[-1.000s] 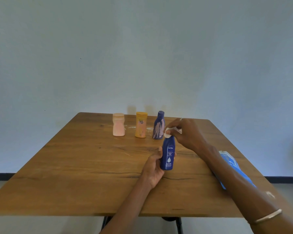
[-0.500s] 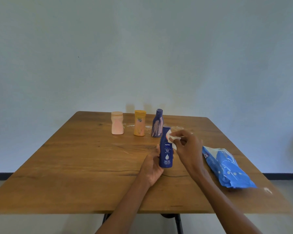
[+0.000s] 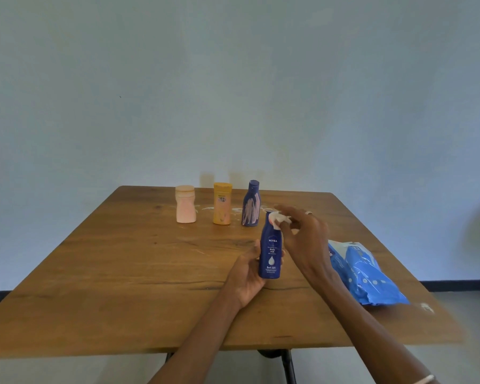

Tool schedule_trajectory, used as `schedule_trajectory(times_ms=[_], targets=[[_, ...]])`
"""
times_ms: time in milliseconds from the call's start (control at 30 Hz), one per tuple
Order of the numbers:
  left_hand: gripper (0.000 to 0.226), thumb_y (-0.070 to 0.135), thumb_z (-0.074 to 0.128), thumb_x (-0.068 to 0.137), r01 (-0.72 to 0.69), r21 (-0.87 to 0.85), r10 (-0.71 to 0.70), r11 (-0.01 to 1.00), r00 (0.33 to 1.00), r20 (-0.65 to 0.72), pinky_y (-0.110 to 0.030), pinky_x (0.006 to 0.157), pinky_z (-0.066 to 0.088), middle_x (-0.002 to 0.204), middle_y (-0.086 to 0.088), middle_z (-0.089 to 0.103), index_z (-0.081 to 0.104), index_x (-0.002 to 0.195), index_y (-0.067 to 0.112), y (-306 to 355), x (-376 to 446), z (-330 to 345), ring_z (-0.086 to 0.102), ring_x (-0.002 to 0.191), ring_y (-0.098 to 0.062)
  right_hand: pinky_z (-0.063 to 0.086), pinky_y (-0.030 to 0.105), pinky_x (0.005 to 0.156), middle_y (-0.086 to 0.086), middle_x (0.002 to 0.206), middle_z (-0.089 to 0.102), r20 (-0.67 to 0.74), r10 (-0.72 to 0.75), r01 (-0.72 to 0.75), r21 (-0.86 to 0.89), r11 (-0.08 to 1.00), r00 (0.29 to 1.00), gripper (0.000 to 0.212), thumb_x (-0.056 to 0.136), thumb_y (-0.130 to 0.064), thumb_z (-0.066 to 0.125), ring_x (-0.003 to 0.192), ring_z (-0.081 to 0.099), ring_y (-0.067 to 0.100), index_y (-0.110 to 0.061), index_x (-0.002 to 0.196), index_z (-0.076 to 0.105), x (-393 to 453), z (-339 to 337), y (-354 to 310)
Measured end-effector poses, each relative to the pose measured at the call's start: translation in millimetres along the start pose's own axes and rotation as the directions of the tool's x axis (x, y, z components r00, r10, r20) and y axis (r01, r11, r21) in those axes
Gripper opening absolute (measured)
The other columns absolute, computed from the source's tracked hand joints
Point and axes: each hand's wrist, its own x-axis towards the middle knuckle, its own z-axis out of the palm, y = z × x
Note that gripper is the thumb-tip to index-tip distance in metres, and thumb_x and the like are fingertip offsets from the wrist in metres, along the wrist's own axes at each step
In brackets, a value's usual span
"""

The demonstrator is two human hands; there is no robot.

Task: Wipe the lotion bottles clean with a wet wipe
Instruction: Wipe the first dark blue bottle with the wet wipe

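**Q:** Near the centre of the table (image 3: 128, 286), what do I hold?

**A:** My left hand (image 3: 247, 275) grips the blue lotion bottle (image 3: 271, 246) upright, fingers curled round its lower body, base just above the table. My right hand (image 3: 302, 234) pinches a small white wet wipe (image 3: 278, 219) against the bottle's cap and shoulder, at 1 o'clock of the label.

**Q:** Where are the other bottles?

**A:** At 12 o'clock, near the far edge, three stand in a row: a pink bottle (image 3: 185, 204), a yellow bottle (image 3: 222, 203), and a dark blue bottle (image 3: 251, 203) streaked with pale lotion. White smears mark the table around them.

**Q:** And at 3 o'clock?

**A:** A blue wipes pack (image 3: 363, 273) lies flat, just beside my right forearm.
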Motion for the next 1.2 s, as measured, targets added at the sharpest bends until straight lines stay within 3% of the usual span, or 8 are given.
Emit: schedule_trajectory(times_ms=[167, 400, 567, 667, 767, 1000, 1133, 1200], targets=[[0.037, 0.022, 0.054, 0.094, 0.007, -0.012, -0.007, 1.000, 1.000, -0.018, -0.038, 0.085, 0.055, 0.105, -0.016, 0.070, 0.059, 0.123, 0.001, 0, 3, -2, 0.069, 0.090, -0.025, 0.041, 0.002, 0.069, -0.005, 0.110, 0.066, 0.072, -0.062, 0.066, -0.054, 0.996, 0.995, 0.023, 0.083, -0.013, 0.072, 0.094, 0.058, 0.002, -0.019, 0.106, 0.072, -24, 3, 2], [0.043, 0.031, 0.049, 0.099, 0.044, 0.051, -0.042, 0.998, 0.998, -0.053, -0.040, 0.089, 0.053, 0.112, -0.020, 0.067, 0.059, 0.126, -0.001, -2, 10, -7, 0.065, 0.099, -0.028, 0.037, -0.002, 0.075, -0.005, 0.119, 0.054, 0.291, -0.020, 0.045, -0.082, 0.996, 0.956, 0.026, 0.089, -0.023, 0.063, 0.113, 0.047, 0.001, -0.027, 0.114, 0.067, -87, 7, 17], [0.048, 0.028, 0.055, 0.094, 0.026, -0.004, -0.026, 1.000, 1.000, -0.017, -0.042, 0.098, 0.046, 0.124, -0.022, 0.060, 0.055, 0.132, -0.001, -3, 11, -6, 0.059, 0.108, -0.030, 0.044, 0.004, 0.062, -0.009, 0.106, 0.050, 0.142, 0.014, -0.006, -0.062, 0.998, 0.990, 0.017, 0.087, -0.018, 0.066, 0.088, 0.053, -0.002, -0.020, 0.103, 0.072, -57, 3, 11], [0.038, 0.026, 0.052, 0.095, 0.027, -0.025, -0.026, 0.999, 1.000, 0.009, -0.039, 0.089, 0.052, 0.108, -0.017, 0.068, 0.061, 0.123, 0.001, -3, 7, -2, 0.068, 0.093, -0.026, 0.051, 0.015, 0.063, -0.008, 0.102, 0.056, 0.028, 0.043, -0.042, -0.040, 0.998, 0.999, 0.016, 0.086, -0.018, 0.067, 0.085, 0.058, 0.006, -0.021, 0.101, 0.074, -23, 5, 13], [0.042, 0.026, 0.055, 0.092, 0.018, -0.055, -0.019, 0.998, 1.000, -0.014, -0.039, 0.086, 0.055, 0.107, -0.017, 0.069, 0.057, 0.125, 0.000, -2, 7, -3, 0.068, 0.093, -0.026, 0.056, 0.029, 0.067, -0.004, 0.101, 0.064, 0.000, 0.023, -0.023, -0.012, 1.000, 1.000, 0.017, 0.083, -0.018, 0.071, 0.089, 0.061, 0.009, -0.018, 0.100, 0.073, -10, 9, 13], [0.050, 0.031, 0.055, 0.089, -0.022, -0.136, 0.013, 0.990, 0.998, -0.068, -0.042, 0.082, 0.058, 0.109, -0.020, 0.068, 0.055, 0.129, 0.000, 3, 11, -14, 0.068, 0.094, -0.029, 0.042, 0.003, 0.072, -0.006, 0.120, 0.057, 0.182, 0.016, -0.006, -0.058, 0.998, 0.983, 0.029, 0.089, -0.022, 0.065, 0.107, 0.052, 0.002, -0.025, 0.117, 0.066, -67, 23, 10], [0.047, 0.031, 0.051, 0.097, -0.010, -0.087, 0.001, 0.996, 0.994, -0.106, -0.044, 0.090, 0.053, 0.114, -0.023, 0.065, 0.053, 0.131, -0.001, 3, 12, -14, 0.064, 0.101, -0.031, 0.038, 0.000, 0.075, -0.006, 0.121, 0.054, 0.219, 0.032, -0.025, -0.035, 0.999, 0.975, 0.031, 0.090, -0.027, 0.064, 0.116, 0.048, 0.005, -0.028, 0.120, 0.063, -89, 23, 13], [0.043, 0.030, 0.045, 0.101, -0.011, -0.115, 0.001, 0.993, 0.996, -0.084, -0.042, 0.084, 0.057, 0.111, -0.021, 0.067, 0.054, 0.130, -0.001, 1, 9, -10, 0.067, 0.097, -0.029, 0.038, -0.001, 0.073, -0.003, 0.119, 0.056, 0.180, 0.047, -0.041, -0.035, 0.999, 0.982, 0.029, 0.089, -0.024, 0.065, 0.111, 0.050, 0.004, -0.024, 0.118, 0.065, -81, 20, 13]])
